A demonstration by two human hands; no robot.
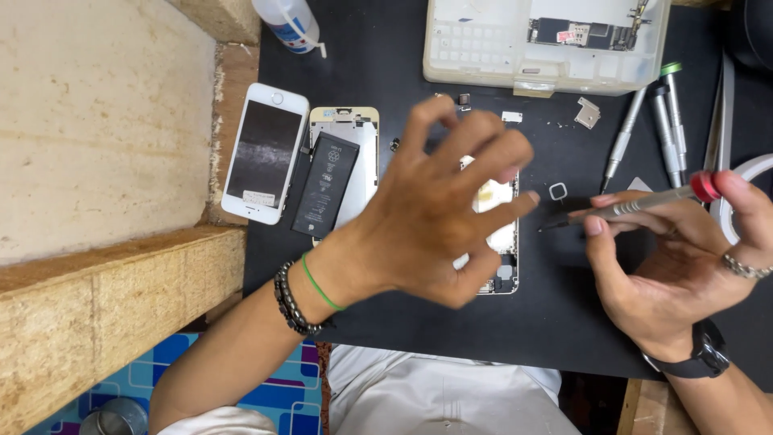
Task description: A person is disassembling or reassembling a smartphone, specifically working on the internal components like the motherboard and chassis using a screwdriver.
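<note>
The left hand hovered with fingers spread wide and gripped nothing, blurred above an opened phone shell that lay flat on the black mat, most of it hidden beneath the palm. The right hand pinched a slim screwdriver with a red cap between thumb and fingertips, its tip aimed left toward the shell's edge, probably so the point could reach small fasteners while the other hand stayed free above the shell.

Just beside the tip lay a small square ring. Further right, spare screwdrivers rested in a loose row, within easy reach of the working hand. To the left sat a second opened phone with its black battery exposed, and a detached white screen beside it.

At the top, a pale plastic tray held a circuit board in its right half; its left compartments looked bare, though tiny parts would be too small to tell. A metal bracket lay just below the tray.
</note>
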